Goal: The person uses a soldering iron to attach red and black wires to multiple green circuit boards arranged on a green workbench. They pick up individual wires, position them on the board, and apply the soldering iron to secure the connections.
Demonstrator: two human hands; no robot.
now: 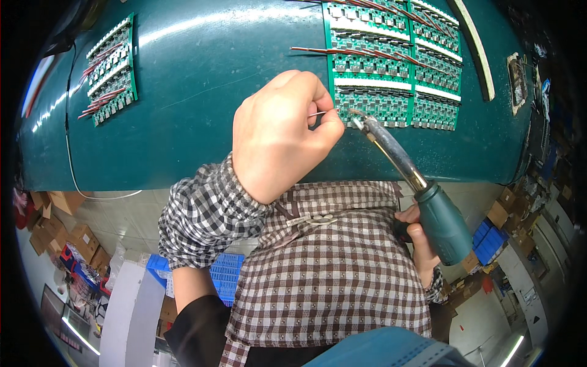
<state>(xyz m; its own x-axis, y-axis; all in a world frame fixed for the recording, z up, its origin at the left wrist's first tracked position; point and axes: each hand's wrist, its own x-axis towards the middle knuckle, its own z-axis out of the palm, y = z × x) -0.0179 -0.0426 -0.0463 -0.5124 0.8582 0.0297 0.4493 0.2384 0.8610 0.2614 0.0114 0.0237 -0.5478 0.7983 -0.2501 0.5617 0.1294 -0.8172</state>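
- Right hand (pixel 417 235): nearest the viewer, below the near edge of the bench; fingers wrapped tight around the dark green plastic handle of a soldering iron (pixel 441 223).
- Soldering iron, metal barrel (pixel 391 150): rises from the handle toward the upper left and crosses the near edge of the dark green bench top (pixel 202 79); its tip lies at the near left corner of the large panel.
- Left hand (pixel 278 137): over the near edge of the bench, curled into a loose fist; thumb and forefinger pinched together on a thin silver solder wire (pixel 317 114), whose free end points right, toward the iron's tip.
- Large green circuit-board panel (pixel 391 73): a grid of small boards with white strips, lying right of centre and reaching to the far edge; red wire leads (pixel 342 51) trail across its rows.
- Smaller green circuit-board panel (pixel 112 70): near the far left corner, well apart from both hands, also with red leads.
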